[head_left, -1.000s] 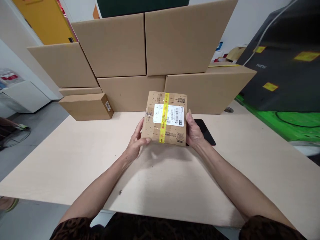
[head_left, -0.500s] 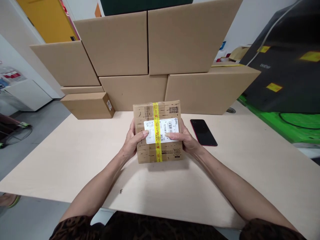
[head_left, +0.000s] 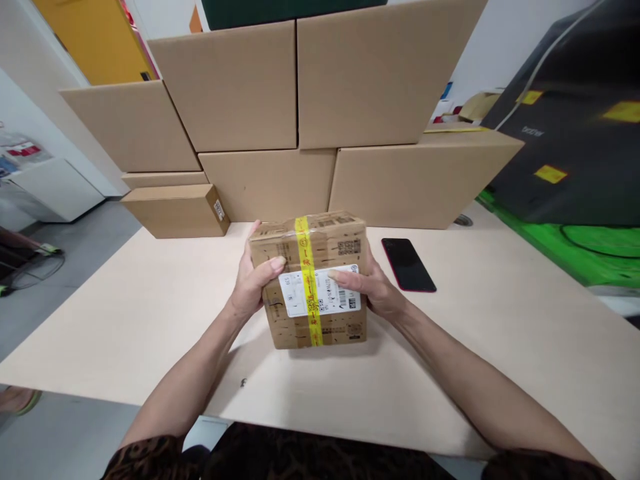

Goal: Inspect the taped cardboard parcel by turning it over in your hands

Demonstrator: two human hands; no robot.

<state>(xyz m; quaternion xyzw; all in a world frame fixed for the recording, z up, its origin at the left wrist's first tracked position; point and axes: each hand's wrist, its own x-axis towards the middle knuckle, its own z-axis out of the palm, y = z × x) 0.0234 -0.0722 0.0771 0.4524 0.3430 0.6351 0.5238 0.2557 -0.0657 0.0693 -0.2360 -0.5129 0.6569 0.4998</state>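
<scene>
Between my hands is a small brown cardboard box (head_left: pixel 285 333), tilted so that its labelled face and its far edge face both show. A strip of yellow tape (head_left: pixel 306 257) with red print runs down its middle, across a white shipping label (head_left: pixel 345 300). My left hand (head_left: pixel 253 283) grips the left side, thumb lying on the face by the label. On the other side my right hand (head_left: pixel 380 287) holds the box, its thumb over the label. The fingers behind the box are hidden. A dark phone (head_left: pixel 409 265) with a red edge lies right of my right hand.
Large cardboard boxes (head_left: pixel 370 80) are stacked along the far side of the table (head_left: pixel 125 320). A smaller flat carton (head_left: pixel 180 210) stands at the left of the stack. To the right is a dark covered machine (head_left: pixel 575 153) over something green (head_left: pixel 575 253).
Both hands have tipped the box, its upper part turning so that the far edge face now shows. Its lower edge sits closer to me. The phone stays put.
</scene>
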